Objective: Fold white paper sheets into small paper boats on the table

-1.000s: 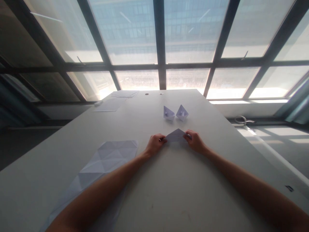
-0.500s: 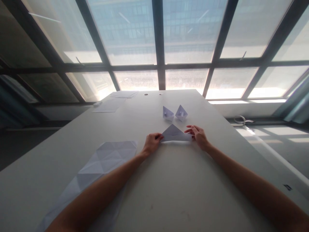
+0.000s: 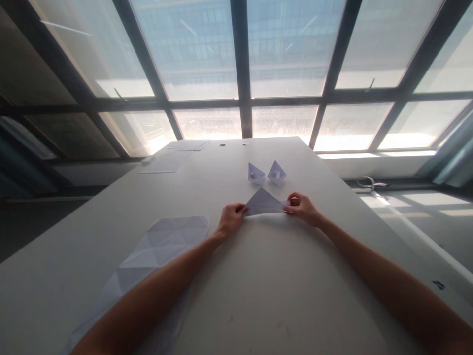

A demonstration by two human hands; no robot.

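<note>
A folded sheet of white paper (image 3: pixel 263 204), shaped like a triangle with a strip along its lower edge, is held just above the table between my hands. My left hand (image 3: pixel 231 218) pinches its left corner. At the opposite end, my right hand (image 3: pixel 301 207) grips the right corner between thumb and fingers. Two small folded paper boats (image 3: pixel 256 174) stand side by side just beyond the folded paper. A large creased sheet of paper (image 3: pixel 162 239) lies left of my left forearm, which partly covers it.
The white table (image 3: pixel 236 296) stretches toward large windows (image 3: pixel 207 54). Flat sheets of paper (image 3: pixel 164 161) lie at its far left. Two round holes (image 3: pixel 222 145) sit near the far edge. Off the table to the right, a cable (image 3: pixel 365 182) lies coiled.
My right hand's loose fingers have closed onto the right corner of the folded paper. My left hand keeps its pinch. The boats and the creased sheet stay in place.
</note>
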